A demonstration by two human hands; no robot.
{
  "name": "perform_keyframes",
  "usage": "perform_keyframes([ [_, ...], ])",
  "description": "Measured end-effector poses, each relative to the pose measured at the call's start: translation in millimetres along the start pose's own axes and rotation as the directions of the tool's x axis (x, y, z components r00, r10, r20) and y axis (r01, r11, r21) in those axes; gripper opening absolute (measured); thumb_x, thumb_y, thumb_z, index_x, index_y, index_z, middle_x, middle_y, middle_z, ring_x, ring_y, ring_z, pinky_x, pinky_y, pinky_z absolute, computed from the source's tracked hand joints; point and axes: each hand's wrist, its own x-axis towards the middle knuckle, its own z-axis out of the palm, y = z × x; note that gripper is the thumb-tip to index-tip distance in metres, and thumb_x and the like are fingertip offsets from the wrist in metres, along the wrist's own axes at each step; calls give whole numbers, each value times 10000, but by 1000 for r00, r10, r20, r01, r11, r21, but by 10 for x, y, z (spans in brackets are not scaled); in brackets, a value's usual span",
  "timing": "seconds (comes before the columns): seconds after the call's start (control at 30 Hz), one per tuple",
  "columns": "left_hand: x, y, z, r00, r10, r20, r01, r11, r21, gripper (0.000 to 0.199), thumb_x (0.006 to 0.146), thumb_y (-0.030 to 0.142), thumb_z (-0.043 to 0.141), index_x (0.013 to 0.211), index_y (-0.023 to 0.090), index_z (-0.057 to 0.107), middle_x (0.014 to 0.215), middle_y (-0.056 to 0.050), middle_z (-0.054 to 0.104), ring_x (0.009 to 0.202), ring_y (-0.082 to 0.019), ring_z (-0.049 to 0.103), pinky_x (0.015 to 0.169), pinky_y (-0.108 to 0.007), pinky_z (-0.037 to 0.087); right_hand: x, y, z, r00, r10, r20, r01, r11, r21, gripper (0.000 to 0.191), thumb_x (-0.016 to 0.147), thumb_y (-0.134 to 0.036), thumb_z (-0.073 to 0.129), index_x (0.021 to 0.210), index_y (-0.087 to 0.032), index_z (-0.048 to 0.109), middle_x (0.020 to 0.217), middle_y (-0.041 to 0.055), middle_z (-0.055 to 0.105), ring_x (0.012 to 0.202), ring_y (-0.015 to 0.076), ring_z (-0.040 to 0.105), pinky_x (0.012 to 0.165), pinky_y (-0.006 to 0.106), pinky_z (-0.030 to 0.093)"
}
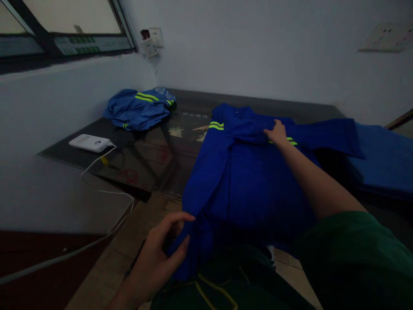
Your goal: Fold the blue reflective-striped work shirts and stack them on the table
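A dark blue shirt with yellow-green stripes lies spread over the dark table, its lower part hanging over the near edge. My left hand is at its lower left, thumb and fingers curled round the end of the left sleeve. My right hand rests on the upper chest, beside the striped band on the right, with the index finger and thumb apart. The shirt's right sleeve stretches out to the right. Its collar is at the far side, near the wall.
A crumpled blue garment lies at the back left of the table. A white device with a white cable is at the left edge. Folded blue cloth is at the right. Wall sockets are behind.
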Motion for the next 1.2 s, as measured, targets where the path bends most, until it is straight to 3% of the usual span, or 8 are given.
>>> perform_keyframes([
  [0.13,-3,-50,68,1000,-27,2,27,998,-60,235,798,262,559,1030,280,597,787,-11,623,711,-169,621,592,-258,506,-920,-645,-400,912,-343,225,319,938,139,234,882,-318,492,984,-184,655,1038,104,634,1064,247,551,962,463,416],
  [0.27,-27,-47,65,997,-32,-71,24,993,-112,272,813,253,556,1084,268,549,789,-3,595,683,-148,600,602,-250,498,-2079,-1267,-605,241,-684,689,549,681,484,268,925,-330,462,1011,-229,694,1059,73,677,1058,209,586,963,382,447],
  [0.33,-35,-26,58,996,3,-91,-14,993,-120,275,818,238,557,1091,264,535,806,-4,595,681,-138,595,611,-243,499,-2443,-1385,-553,147,-689,710,601,632,490,284,911,-323,507,1114,-213,670,1226,96,625,1207,235,512,1054,429,379],
  [0.5,11,79,148,983,144,116,-136,988,-76,270,834,209,529,1099,255,552,879,-17,620,806,-149,613,704,-246,508,-2695,-1284,-185,185,-690,700,650,620,439,381,835,-389,617,1183,-234,644,1301,118,585,1316,333,404,1111,622,182],
  [0.73,117,31,270,887,316,338,-330,944,-15,513,791,61,473,1244,300,488,940,10,619,824,-125,587,749,-228,470,-2783,-1198,68,276,-686,674,697,625,351,533,861,-248,564,1384,-279,465,1499,40,375,1413,275,256,1165,511,169],
  [0.97,-41,-268,261,929,197,312,-228,972,63,576,784,14,447,1265,331,463,956,7,582,808,-123,573,736,-236,463,-2733,-1306,-517,129,-723,678,734,530,425,324,898,-336,568,1156,-152,640,1256,156,593,1270,288,447,1108,560,260],
  [1.07,-129,-347,336,910,204,362,-188,979,-80,456,813,101,541,1222,293,474,914,8,588,755,-125,574,713,-237,476,-2984,-1314,-769,203,-672,712,467,706,533,247,936,-223,475,1075,-141,663,1184,141,623,1179,229,517,1027,430,413],
  [1.2,-110,-491,392,926,250,282,-192,957,-217,264,904,223,507,1166,249,489,921,-11,621,784,-139,603,731,-259,502,-3429,-1237,-708,370,-379,848,-359,784,507,307,952,-327,453,1178,-189,609,1176,81,633,1079,177,587,991,363,446],
])
